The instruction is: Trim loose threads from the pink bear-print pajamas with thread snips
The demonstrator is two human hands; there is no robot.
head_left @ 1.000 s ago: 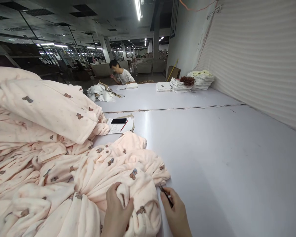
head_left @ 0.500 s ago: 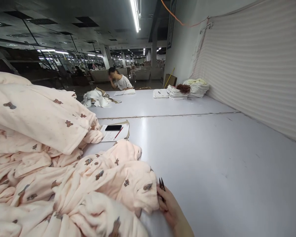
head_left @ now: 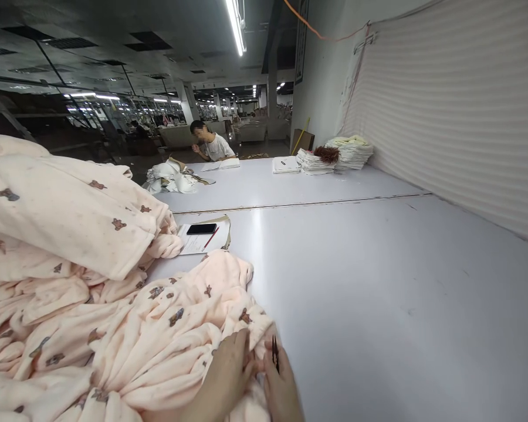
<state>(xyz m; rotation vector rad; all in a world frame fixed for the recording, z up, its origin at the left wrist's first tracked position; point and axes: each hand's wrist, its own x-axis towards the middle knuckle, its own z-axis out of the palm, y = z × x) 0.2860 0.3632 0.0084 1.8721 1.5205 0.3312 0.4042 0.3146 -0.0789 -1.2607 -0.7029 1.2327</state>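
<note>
A pile of pale pink fleece fabric point(head_left: 114, 316) printed with small brown bears covers the left of the long white table point(head_left: 378, 281). My left hand point(head_left: 229, 375) pinches a fold of this fabric near its right edge, fingers closed on it. My right hand point(head_left: 281, 390) lies just beside it, fingers closed around small dark thread snips point(head_left: 274, 353) whose points stick up next to the cloth. The two hands touch each other at the fabric's edge.
A black phone point(head_left: 201, 228) and a red pen point(head_left: 210, 238) rest on papers behind the pile. Farther back a person point(head_left: 211, 143) sits at the table, with crumpled white cloth point(head_left: 169, 176) and stacks of folded white pieces point(head_left: 334, 155). A ribbed wall runs along the right.
My left hand has come back into sight and taken hold of the fabric edge beside my right hand. The fold of cloth has shifted lower and left, and the snips moved with it.
</note>
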